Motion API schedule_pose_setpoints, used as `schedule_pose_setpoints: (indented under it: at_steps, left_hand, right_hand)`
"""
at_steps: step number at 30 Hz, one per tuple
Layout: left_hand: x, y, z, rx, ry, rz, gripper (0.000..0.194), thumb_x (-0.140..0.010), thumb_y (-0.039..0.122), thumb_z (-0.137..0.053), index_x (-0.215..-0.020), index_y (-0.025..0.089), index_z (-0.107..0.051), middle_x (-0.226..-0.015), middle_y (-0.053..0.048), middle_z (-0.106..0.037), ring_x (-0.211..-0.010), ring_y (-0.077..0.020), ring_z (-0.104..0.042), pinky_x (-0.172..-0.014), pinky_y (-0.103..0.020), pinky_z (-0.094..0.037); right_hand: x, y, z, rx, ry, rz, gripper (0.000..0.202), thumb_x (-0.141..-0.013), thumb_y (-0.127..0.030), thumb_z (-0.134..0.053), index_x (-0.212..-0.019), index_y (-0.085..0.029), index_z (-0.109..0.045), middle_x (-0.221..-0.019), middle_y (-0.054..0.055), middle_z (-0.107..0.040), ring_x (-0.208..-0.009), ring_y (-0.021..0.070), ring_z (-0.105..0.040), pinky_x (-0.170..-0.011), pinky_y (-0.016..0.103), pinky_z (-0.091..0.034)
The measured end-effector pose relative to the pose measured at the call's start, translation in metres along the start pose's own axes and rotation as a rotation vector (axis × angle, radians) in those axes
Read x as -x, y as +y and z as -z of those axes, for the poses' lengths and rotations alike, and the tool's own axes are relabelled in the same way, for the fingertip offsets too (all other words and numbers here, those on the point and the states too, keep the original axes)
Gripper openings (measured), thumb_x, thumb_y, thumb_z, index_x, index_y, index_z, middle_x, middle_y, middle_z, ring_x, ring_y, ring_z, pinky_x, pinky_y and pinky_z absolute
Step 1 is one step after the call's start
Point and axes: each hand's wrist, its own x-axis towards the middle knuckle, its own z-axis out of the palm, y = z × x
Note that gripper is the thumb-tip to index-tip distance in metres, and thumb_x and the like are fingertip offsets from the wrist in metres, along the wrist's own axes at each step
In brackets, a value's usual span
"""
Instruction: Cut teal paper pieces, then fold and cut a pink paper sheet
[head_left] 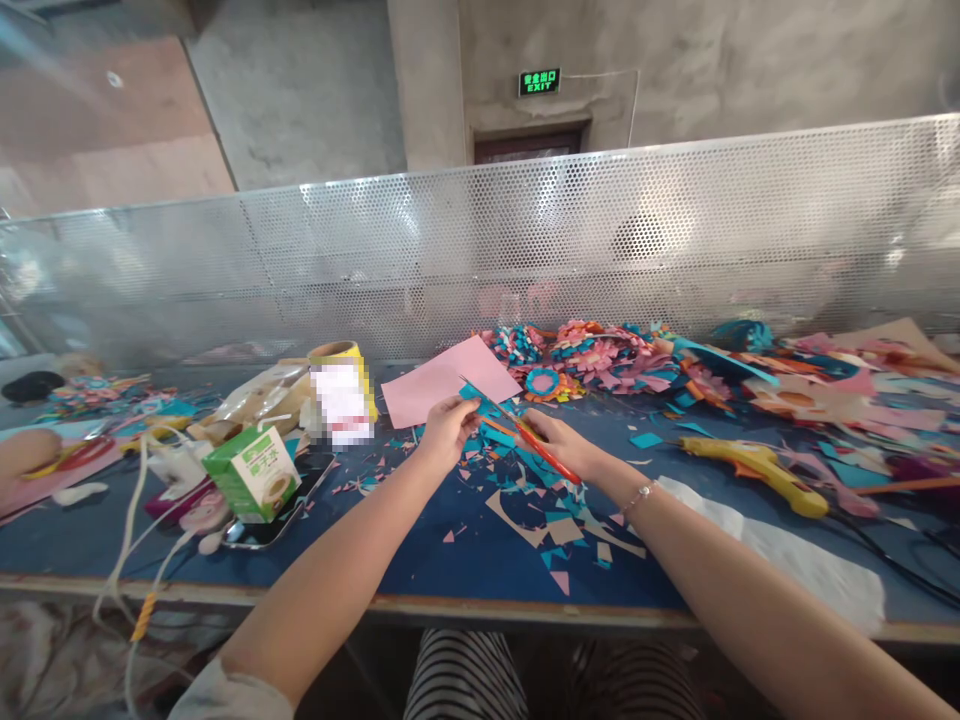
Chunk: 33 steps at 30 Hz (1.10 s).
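My left hand (450,432) pinches a small piece of blue paper (471,392) over the middle of the table. Closed around the red handles of a pair of scissors (541,448) is my right hand (559,440). The scissors' blades point up and left, at the blue paper; whether they are parted is too small to tell. Just behind both hands lies a sheet of pink paper (435,385). Blue, pink and orange paper scraps (555,525) are scattered on the table below my hands.
Paper flowers (600,355) are heaped at the back, before a perforated metal screen (525,220). A yellow glue gun (765,475) with a black cord lies right, near white tissue (780,550). On the left stand a green box (255,475), a tape roll (341,385) and white cables (139,500).
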Motion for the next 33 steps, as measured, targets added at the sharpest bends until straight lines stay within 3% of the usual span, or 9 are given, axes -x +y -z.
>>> schedule_pose_setpoints:
  at_steps: [28,33]
  left_hand:
    - [0.0001,0.0035,0.0020,0.049,-0.047,0.027,0.025,-0.049,0.016,-0.076,-0.054,0.015,-0.051,-0.048,0.004,-0.050,-0.048,-0.0058,-0.051,-0.050,-0.018,-0.044]
    - [-0.0009,0.0022,0.0029,0.049,-0.042,0.031,0.025,-0.048,0.016,-0.076,-0.053,0.015,-0.052,-0.047,0.005,-0.050,-0.047,-0.0058,-0.050,-0.051,-0.019,-0.044]
  right_hand:
    - [-0.0068,0.0057,-0.0040,0.033,0.141,0.037,0.036,-0.073,-0.054,-0.047,-0.064,-0.020,-0.038,-0.053,-0.006,-0.034,-0.050,0.0081,-0.029,-0.049,0.022,-0.024]
    - [-0.0042,-0.0002,-0.0025,0.017,0.068,0.021,0.038,-0.074,-0.057,-0.042,-0.065,-0.021,-0.035,-0.053,-0.006,-0.032,-0.050,0.0088,-0.032,-0.049,0.023,-0.025]
